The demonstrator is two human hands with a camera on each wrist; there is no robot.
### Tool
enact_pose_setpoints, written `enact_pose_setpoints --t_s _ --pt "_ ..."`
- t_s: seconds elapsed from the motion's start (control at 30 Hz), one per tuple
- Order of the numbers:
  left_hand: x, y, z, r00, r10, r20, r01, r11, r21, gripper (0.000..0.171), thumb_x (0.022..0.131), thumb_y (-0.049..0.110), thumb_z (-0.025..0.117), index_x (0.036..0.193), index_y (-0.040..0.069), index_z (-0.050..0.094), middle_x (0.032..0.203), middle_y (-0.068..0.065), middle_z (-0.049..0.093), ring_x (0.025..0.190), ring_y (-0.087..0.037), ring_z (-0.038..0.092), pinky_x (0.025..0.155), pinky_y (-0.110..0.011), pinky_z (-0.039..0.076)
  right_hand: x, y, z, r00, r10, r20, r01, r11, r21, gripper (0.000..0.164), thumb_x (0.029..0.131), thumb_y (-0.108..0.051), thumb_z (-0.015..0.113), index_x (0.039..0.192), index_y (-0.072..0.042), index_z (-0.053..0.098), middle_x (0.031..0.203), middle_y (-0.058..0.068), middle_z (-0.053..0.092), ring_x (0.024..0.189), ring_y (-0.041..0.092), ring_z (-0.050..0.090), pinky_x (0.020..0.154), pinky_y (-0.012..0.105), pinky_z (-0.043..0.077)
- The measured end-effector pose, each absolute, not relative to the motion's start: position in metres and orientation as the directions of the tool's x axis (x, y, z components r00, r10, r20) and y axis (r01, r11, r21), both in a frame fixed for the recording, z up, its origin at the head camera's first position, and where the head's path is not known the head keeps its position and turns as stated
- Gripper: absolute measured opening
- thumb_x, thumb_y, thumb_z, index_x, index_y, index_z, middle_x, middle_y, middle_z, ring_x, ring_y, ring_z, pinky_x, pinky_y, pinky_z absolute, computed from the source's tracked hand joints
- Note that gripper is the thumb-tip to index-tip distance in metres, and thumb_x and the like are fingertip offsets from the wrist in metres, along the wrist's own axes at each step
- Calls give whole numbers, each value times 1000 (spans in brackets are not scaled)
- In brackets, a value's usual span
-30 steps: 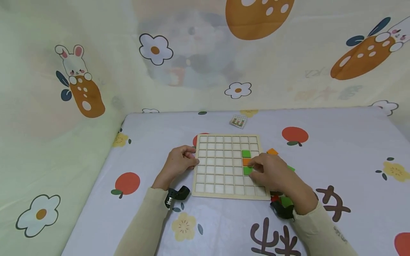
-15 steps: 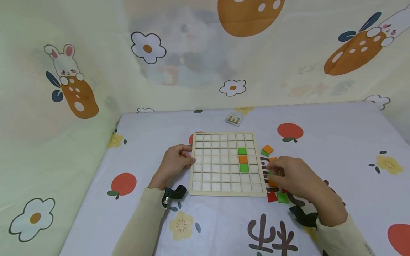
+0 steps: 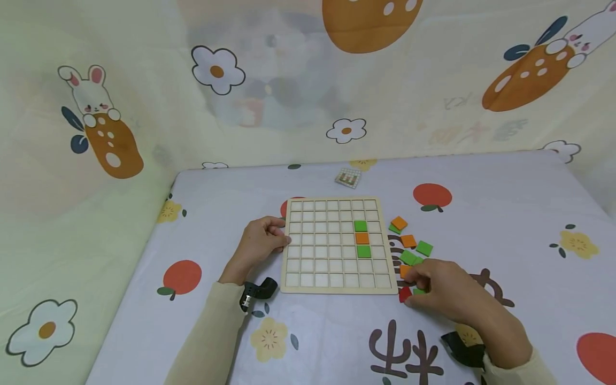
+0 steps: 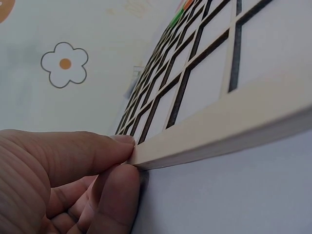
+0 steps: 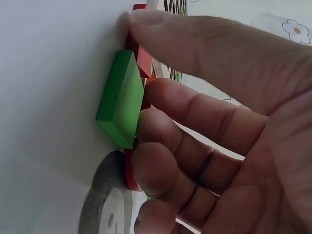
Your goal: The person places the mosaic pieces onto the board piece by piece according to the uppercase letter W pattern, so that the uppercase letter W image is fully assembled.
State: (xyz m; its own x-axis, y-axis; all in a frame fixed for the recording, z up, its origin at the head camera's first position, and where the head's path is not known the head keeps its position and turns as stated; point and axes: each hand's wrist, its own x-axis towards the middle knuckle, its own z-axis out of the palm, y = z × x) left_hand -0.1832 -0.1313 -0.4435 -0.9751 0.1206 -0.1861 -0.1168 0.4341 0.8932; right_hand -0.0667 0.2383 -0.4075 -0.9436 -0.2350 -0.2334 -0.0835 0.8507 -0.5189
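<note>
A square wooden grid board [image 3: 332,290] lies flat, with a green tile [image 3: 360,226], an orange tile [image 3: 362,238] and another green tile [image 3: 364,251] stacked in one column of its cells. At its left edge, my left hand [image 3: 257,243] pinches the wooden rim between thumb and finger. My right hand [image 3: 445,286] hovers low over loose tiles right of the board, fingers bent and thumb apart from them. The thumb tip is at a red tile [image 3: 405,294]; in the right wrist view a green tile [image 5: 122,100] lies beside the fingertips. Nothing appears gripped there.
Loose orange [image 3: 408,241] and green tiles [image 3: 424,248] are scattered along the board's right side, some overlapping. Behind the board lies a small card with a grid pattern [image 3: 348,178]. A printed cloth [image 3: 313,342] covers the table, and a patterned curtain hangs behind.
The right hand has left the green tile in the board and moved right, then toward the near loose tiles. The left hand keeps its place at the board's edge. The view shifts slightly.
</note>
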Motion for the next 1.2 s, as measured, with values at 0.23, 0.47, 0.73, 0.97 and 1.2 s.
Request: enact_pose_setpoints --t_s 0.23,0.47,0.73,0.97,1.2 --pt "-183 -131 -443 -975 117 -191 -121 442 889 38 86 -1 81 122 -2 68 86 -8 69 66 -13 64 62 -24 55 -66 236 -410 -941 -232 -248 -70 847 -527 28 77 -14 92 100 -11 77 75 0 51 77 18 49 60 28 40" --pt "-183 -130 -442 -974 114 -198 -129 441 888 38 87 -2 81 122 -2 68 86 -8 68 66 -14 64 62 -24 55 -67 236 -412 -940 -247 -237 -90 847 -524 23 79 -12 90 98 -13 77 76 -1 52 78 17 49 61 27 42" --pt "-183 -131 -440 -971 98 -217 -151 451 880 39 87 0 82 124 0 68 87 -8 68 67 -14 64 63 -23 55 -67 236 -411 -937 -236 -256 -64 839 -540 22 80 -12 89 97 -11 76 76 -2 54 77 17 51 62 26 44" --pt "-183 -130 -439 -969 102 -224 -156 447 881 40 87 0 81 124 0 68 86 -7 69 67 -13 64 63 -23 54 -66 235 -407 -942 -195 -273 -17 840 -542 23 79 -9 88 98 -6 76 75 -1 58 76 17 53 63 27 46" --pt "-182 -128 -439 -969 97 -228 -163 445 881 40 87 1 82 125 1 68 86 -7 68 67 -14 64 64 -23 55 -66 232 -407 -948 -152 -281 11 862 -507 23 79 -10 89 97 -5 77 73 0 58 75 18 52 63 29 45"
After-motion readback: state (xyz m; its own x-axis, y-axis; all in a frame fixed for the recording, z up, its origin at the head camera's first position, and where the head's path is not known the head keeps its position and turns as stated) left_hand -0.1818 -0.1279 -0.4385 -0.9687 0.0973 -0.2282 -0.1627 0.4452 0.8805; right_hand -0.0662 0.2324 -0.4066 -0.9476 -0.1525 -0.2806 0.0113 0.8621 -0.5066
